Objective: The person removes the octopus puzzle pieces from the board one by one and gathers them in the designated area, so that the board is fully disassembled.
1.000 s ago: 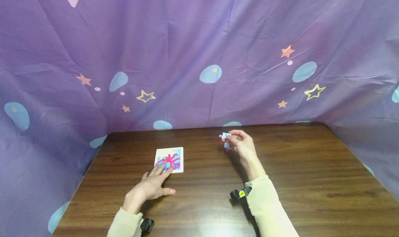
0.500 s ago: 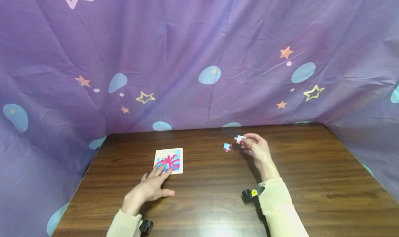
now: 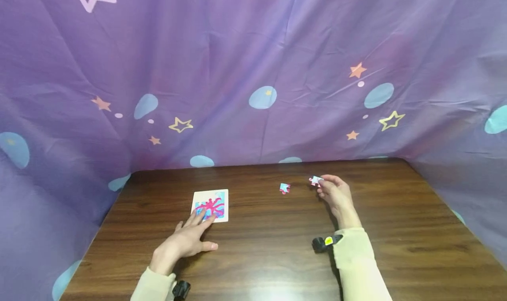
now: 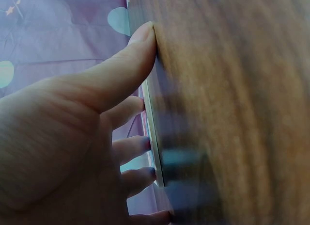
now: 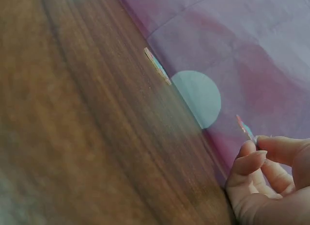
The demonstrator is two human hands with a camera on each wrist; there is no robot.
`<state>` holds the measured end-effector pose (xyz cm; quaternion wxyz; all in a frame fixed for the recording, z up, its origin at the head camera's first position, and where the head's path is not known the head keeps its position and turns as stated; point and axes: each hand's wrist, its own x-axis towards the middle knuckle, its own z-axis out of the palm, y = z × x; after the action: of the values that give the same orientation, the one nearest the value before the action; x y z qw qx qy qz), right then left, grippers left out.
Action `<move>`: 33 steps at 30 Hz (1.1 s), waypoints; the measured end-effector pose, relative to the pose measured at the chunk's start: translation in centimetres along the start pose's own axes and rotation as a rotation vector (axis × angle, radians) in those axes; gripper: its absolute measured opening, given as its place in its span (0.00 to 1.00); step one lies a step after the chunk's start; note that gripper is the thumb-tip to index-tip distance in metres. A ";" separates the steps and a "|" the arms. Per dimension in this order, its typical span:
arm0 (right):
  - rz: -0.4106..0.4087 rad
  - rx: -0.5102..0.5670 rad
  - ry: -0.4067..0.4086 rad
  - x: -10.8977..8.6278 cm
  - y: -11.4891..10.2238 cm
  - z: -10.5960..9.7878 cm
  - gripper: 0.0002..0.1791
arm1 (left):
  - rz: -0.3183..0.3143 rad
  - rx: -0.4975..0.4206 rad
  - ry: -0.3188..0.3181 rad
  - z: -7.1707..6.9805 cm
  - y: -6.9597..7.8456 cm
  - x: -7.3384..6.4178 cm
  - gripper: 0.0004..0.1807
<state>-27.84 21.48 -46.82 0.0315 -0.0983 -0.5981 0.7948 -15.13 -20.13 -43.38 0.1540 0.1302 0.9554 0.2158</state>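
Observation:
A white-bordered puzzle board [image 3: 225, 214] with a pink octopus-like figure on blue lies at the left of the table. Over its lower left part, the spread, straight fingers of my left hand [image 3: 182, 241] rest; in the left wrist view the fingertips touch the thin board [image 4: 154, 142]. At the right, my right hand [image 3: 336, 197] pinches a blue and pink puzzle piece [image 3: 315, 181] between thumb and fingers, above the table. The right wrist view shows this held piece [image 5: 246, 129] edge-on. A second puzzle piece [image 3: 284, 188] lies flat on the table, left of the right hand.
The brown wooden table [image 3: 253, 252] extends under both arms. Behind it hangs a purple curtain [image 3: 222, 63] with stars and blue spots, which also closes off both sides. A black wrist device [image 3: 325, 244] sits at the right cuff, another [image 3: 181, 290] at the left.
My right hand has moved to the right with the pinched puzzle piece, away from the piece left lying on the table. The left hand stays on the board. The head view has shifted slightly.

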 end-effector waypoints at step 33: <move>-0.039 -0.506 -0.006 1.1 0.3 1.6 0.13 | 0.025 -0.001 0.019 -0.2 0.1 -0.1 0.45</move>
<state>-29.25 20.11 -46.80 0.0194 -0.0894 -0.7798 0.6194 -15.11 -20.13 -43.16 0.1422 0.1401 0.9549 0.2196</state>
